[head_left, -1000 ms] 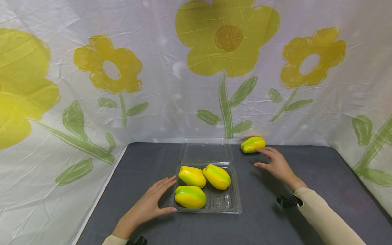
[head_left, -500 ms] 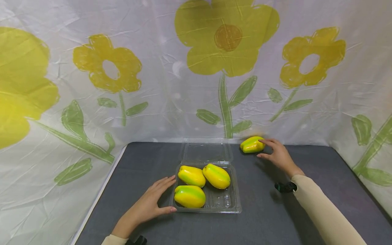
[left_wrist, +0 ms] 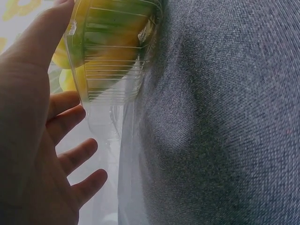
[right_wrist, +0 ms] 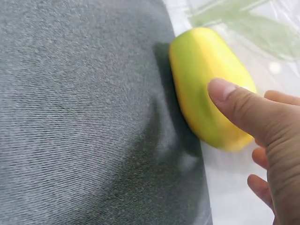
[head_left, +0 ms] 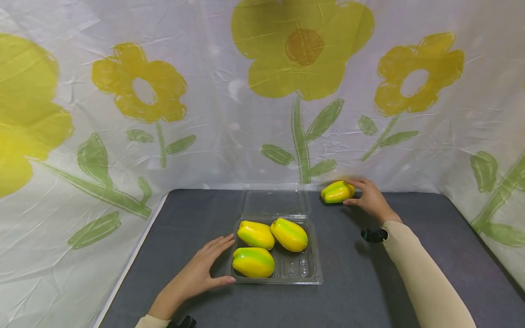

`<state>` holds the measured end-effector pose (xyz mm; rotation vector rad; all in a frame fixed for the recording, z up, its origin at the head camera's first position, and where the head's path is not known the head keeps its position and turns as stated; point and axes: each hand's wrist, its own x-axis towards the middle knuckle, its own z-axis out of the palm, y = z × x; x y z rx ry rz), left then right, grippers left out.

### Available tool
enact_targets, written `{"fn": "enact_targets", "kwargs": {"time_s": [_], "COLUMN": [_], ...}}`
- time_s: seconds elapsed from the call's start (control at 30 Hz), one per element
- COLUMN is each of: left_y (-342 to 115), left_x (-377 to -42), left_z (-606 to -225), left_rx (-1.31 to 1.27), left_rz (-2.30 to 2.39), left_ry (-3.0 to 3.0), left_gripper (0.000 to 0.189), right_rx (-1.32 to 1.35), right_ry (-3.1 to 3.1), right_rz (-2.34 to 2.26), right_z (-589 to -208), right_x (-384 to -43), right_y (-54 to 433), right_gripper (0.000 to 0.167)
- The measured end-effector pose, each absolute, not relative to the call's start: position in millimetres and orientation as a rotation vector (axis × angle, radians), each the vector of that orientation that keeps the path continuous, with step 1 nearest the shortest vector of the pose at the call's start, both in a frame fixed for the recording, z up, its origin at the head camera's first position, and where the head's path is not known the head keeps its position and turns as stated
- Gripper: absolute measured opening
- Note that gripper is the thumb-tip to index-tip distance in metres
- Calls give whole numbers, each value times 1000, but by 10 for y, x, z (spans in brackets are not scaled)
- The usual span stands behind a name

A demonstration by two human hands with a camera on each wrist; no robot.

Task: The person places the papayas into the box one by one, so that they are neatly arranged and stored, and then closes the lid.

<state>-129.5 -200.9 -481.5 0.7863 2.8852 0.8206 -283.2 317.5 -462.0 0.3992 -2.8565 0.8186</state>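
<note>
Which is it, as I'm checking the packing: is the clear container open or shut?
Open: the lid lies back behind the base, leaving the three fruits inside uncovered.

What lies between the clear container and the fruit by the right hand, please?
In the head view, only a bare strip of grey tabletop separates the clear container from that fruit.

Toward the right of my head feed, the far fingertips of the right hand blur behind the lone yellow-green fruit, so I can't tell whether they touch it. On the right wrist feed, the thumb hides part of that fruit and the right edge crops the hand. At upper left of the left wrist feed, the top edge cuts off the left hand's thumb tip and the clear container.
</note>
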Motion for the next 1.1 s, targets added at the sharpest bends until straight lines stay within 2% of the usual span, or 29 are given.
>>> {"fn": "enact_targets", "kwargs": {"time_s": [0.57, 1.1], "left_y": [-2007, -2005], "left_x": [-1291, -1291], "left_z": [-4814, -4822], "left_rx": [775, 777], "left_rz": [816, 831], "left_ry": [2887, 2870], "left_gripper": [95, 94], "right_rx": [493, 406], "right_ry": [-2866, -2860], "right_rz": [837, 982], "right_z": [-4609, -4706], "right_x": [-2992, -3012], "right_y": [3222, 3241], "right_gripper": [73, 71]}}
